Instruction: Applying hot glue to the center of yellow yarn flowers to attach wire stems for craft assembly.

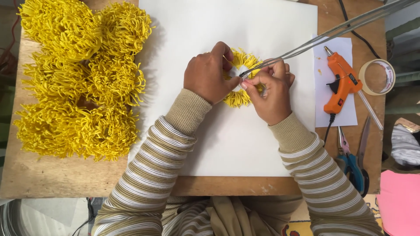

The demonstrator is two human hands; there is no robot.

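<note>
- We note our left hand (209, 74) and right hand (271, 91) both pinching one yellow fringed flower (239, 97) where the grey wires (332, 32) meet it.
- One orange glue gun (341, 85), one tape roll (377, 77) on bench (43, 175).

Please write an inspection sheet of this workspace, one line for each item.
Surface: wooden table with white sheet.
Job's things: yellow fringed flower, wire stems meeting it.
Clutter: pile of yellow flowers, orange glue gun, tape roll, pliers, scissors.
Grippers: left hand and right hand pinch the flower.
Cables: black glue gun cord.
Surroundings: pink sheet at right.
</note>
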